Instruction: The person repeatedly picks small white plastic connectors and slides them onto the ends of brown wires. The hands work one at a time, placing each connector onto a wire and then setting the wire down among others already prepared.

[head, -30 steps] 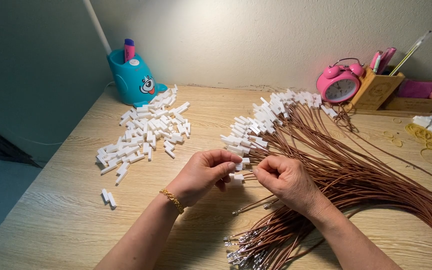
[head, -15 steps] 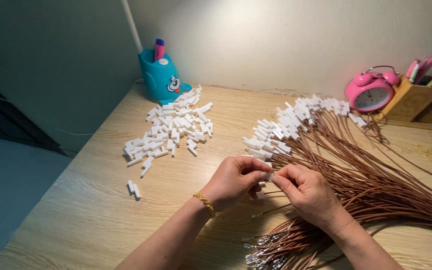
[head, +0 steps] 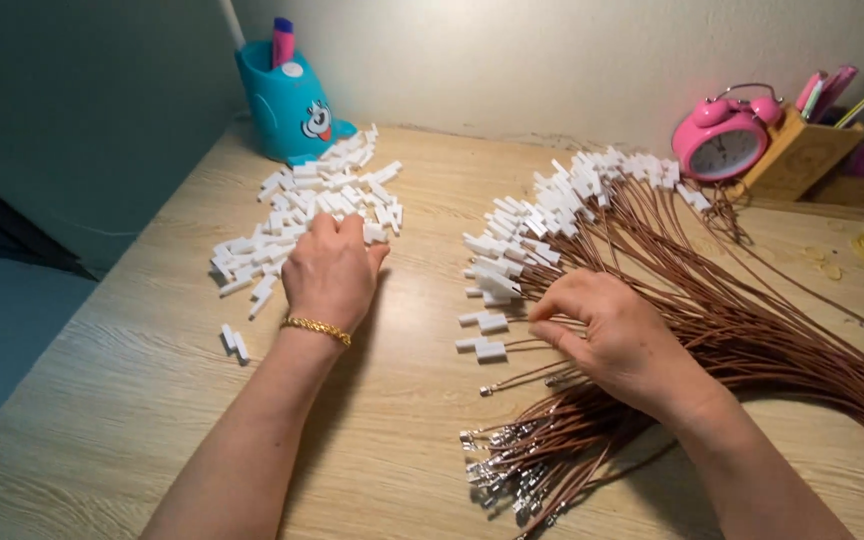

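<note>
Pale wooden tabletop (head: 132,400) against a cream wall, teal penholder (head: 287,95) and pink alarm clock (head: 720,140) at the back, left hand (head: 330,272) spread loosely, fingertips on the heap of small white plastic connectors (head: 297,210), right hand (head: 620,340) half curled, resting on the fan of brown wires (head: 752,330), hands apart.

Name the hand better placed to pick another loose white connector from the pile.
Left. The left hand already rests fingers-down on the pile of loose white connectors. The right hand lies across the table on the brown wires, apart from that pile.
</note>
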